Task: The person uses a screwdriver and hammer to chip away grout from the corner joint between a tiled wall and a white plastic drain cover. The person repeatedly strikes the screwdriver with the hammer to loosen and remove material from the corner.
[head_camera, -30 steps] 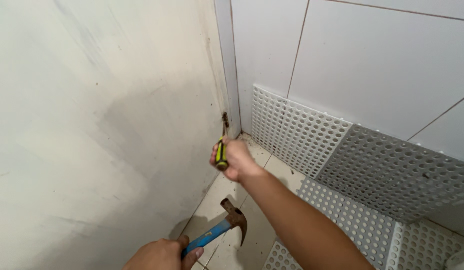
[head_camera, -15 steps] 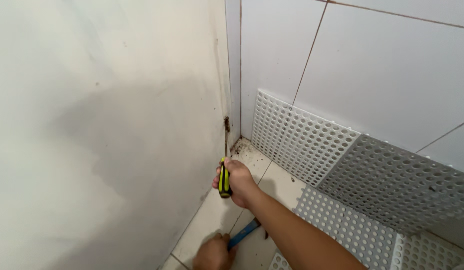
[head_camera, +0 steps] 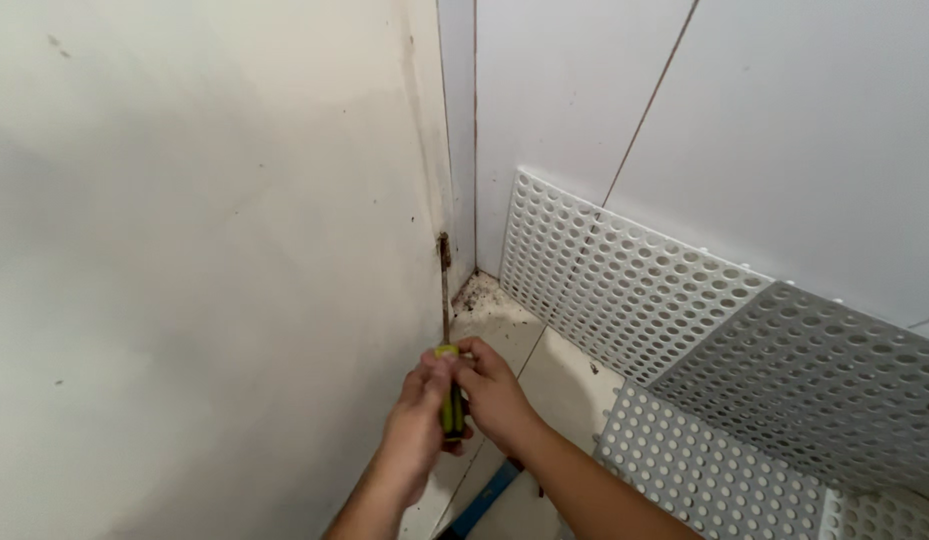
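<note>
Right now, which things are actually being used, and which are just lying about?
In use:
- screwdriver, yellow-green handle, gripped by left hand and right hand
- rusty hinge at the door edge, where its shaft points

Lying about:
- blue-handled hammer on the floor
- white perforated panels against the tiled wall

I see no packages, labels, signs or screens anywhere in this view.
</note>
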